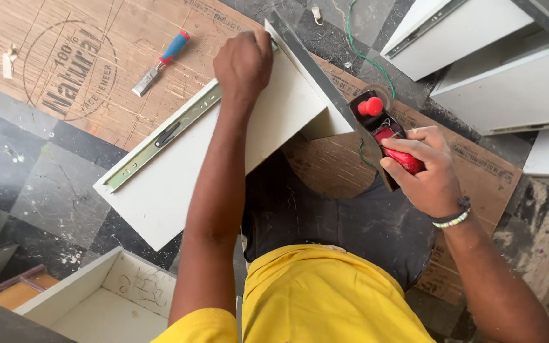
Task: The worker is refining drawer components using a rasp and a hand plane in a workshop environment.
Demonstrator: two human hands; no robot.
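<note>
white laminated drawer box (179, 171) lies tilted on the floor; the left hand (244, 63) is curled over its upper corner, and the right hand (424, 168) is clenched around the red-handled hand plane (386, 130) resting on the drawer's edge.

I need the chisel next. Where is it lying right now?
In the head view, the chisel with the blue and red handle lies upper left on the plywood sheet, just beyond the white panel's metal drawer slide.
</note>
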